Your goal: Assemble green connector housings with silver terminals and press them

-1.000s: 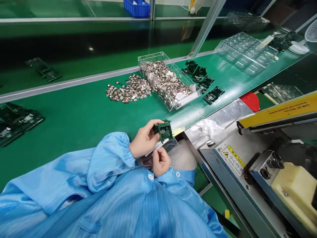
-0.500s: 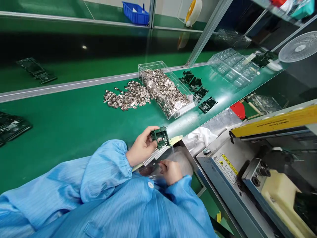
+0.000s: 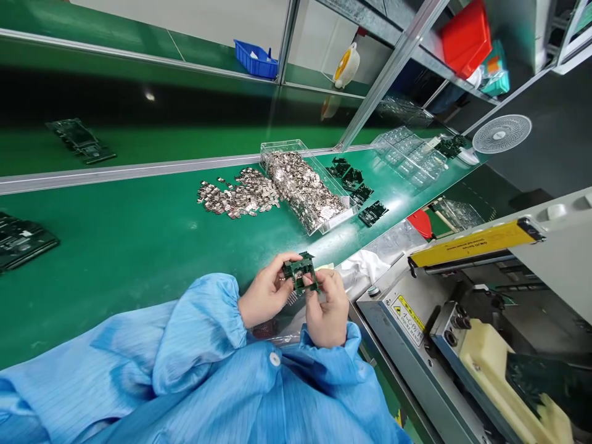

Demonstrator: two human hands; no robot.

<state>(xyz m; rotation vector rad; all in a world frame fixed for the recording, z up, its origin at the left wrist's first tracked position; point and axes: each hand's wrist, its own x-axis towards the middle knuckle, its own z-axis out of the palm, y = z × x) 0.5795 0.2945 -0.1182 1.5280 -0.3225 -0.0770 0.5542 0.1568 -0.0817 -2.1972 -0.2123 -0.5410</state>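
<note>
A small green circuit board frame (image 3: 296,271) with square openings is gripped at its left side by my left hand (image 3: 266,294). My right hand (image 3: 327,308) pinches at the board's right lower edge, its fingertips touching it; whether a small part is between them is too small to tell. Beyond the hands, a clear plastic box (image 3: 340,221) full of small metal pieces stands on the green table (image 3: 139,246). A loose pile of the same metal pieces (image 3: 238,194) spreads to the left of the box.
Several green boards (image 3: 372,213) lie right of the box, with clear trays (image 3: 411,154) behind them. More boards (image 3: 25,242) sit at the far left. A machine with a yellow bar (image 3: 472,243) stands at the right. A blue bin (image 3: 256,60) is at the back.
My right hand has risen from below the board to its right edge and now touches it. My left hand still holds the board. The view has shifted slightly.
</note>
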